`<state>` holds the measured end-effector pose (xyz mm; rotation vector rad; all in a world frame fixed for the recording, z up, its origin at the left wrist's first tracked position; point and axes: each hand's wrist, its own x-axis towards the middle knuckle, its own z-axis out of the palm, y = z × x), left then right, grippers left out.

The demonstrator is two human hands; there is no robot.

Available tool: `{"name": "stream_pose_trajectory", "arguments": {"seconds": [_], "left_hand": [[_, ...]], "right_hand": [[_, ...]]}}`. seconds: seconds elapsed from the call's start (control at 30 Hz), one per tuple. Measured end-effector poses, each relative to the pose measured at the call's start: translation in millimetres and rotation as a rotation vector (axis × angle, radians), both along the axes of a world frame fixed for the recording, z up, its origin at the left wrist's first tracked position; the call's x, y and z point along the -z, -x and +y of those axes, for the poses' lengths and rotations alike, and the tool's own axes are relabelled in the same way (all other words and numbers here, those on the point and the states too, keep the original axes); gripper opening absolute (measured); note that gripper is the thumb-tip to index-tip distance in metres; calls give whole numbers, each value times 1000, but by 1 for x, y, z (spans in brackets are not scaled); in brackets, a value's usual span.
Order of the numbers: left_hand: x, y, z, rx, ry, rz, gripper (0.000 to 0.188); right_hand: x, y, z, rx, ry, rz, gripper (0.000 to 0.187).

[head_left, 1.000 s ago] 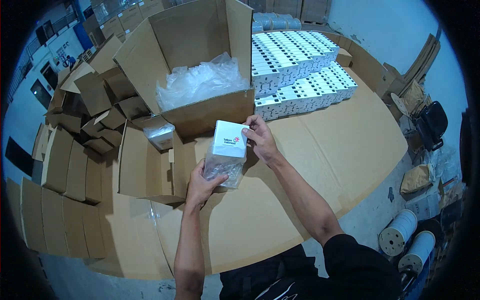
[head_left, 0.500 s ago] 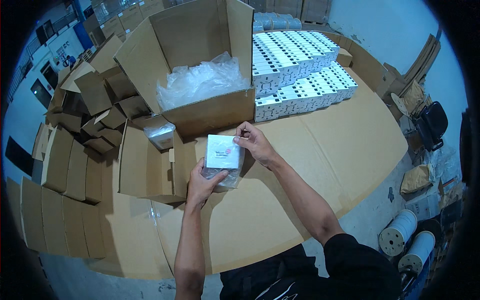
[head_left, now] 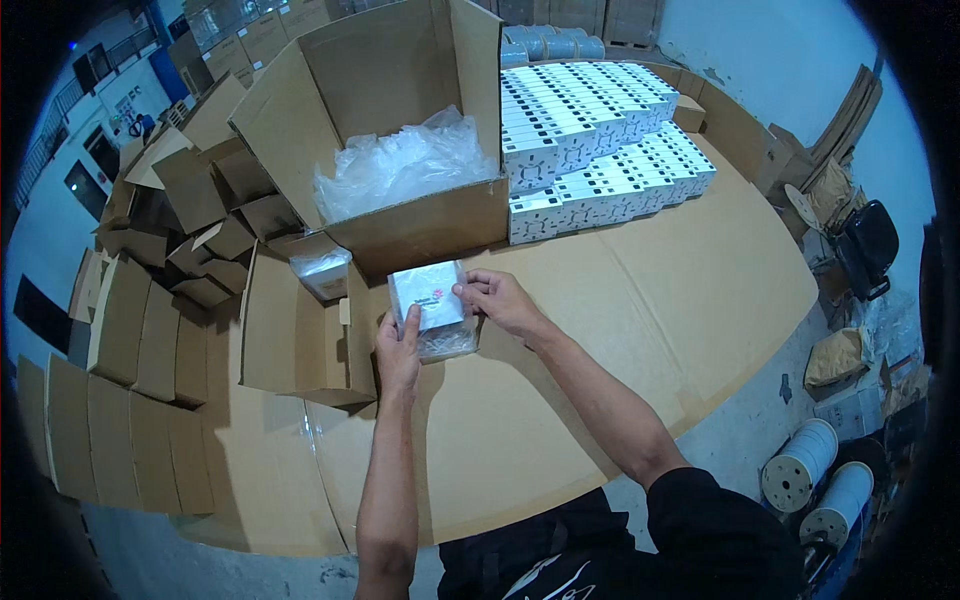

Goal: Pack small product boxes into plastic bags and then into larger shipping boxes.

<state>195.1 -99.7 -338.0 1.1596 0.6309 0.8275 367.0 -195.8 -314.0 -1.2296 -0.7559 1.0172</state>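
A flat white square box (head_left: 422, 287) in a clear plastic bag is held above the cardboard-covered table. My left hand (head_left: 398, 358) grips its lower left, the thumb lying on top. At its right edge, my right hand (head_left: 502, 301) pinches the box or the plastic; which one I cannot tell. A loose fold of the clear bag (head_left: 448, 342) hangs below the box. Just left of my hands stands an open small carton (head_left: 275, 340), with a plastic-wrapped white box (head_left: 325, 272) in its far end. Behind it, a large open carton (head_left: 425, 225) holds crumpled clear plastic bags (head_left: 405, 168).
Stacked white boxes (head_left: 585, 190) stand at the back right of the table (head_left: 640, 300). Empty small cartons (head_left: 135, 430) line its left side, with more cartons (head_left: 200, 190) piled behind. Cable reels (head_left: 800, 465) and a black chair (head_left: 864, 245) are on the floor at right.
The bagged white box has shifted slightly left and away from me, and its plastic now covers its top. My left thumb has moved onto the box; my right hand has moved slightly nearer me.
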Motion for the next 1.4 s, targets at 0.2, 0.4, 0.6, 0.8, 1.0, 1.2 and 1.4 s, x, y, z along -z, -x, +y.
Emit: {"name": "stream_pose_trajectory", "arguments": {"seconds": [0.2,0.4,0.6,0.8,1.0,1.2,1.4], "left_hand": [[-1,-3,9,33,-127,86,33],[-9,-10,1,8,-131,37,36],[-23,-3,3,-9,-253,-24,38],[-28,-4,4,-12,-276,-137,35],[-31,-6,0,22,-165,-292,34],[-24,-5,5,28,-147,-365,35],[-30,-3,3,21,-62,-367,35]], "right_hand": [[1,12,6,111,17,-9,27],[2,20,5,189,-193,343,26],[-11,24,0,187,-232,313,27],[-15,21,-5,115,-250,246,27],[-16,19,-4,121,-329,136,26],[-22,21,-3,71,-390,130,37],[-27,23,-6,18,-256,8,47]]}}
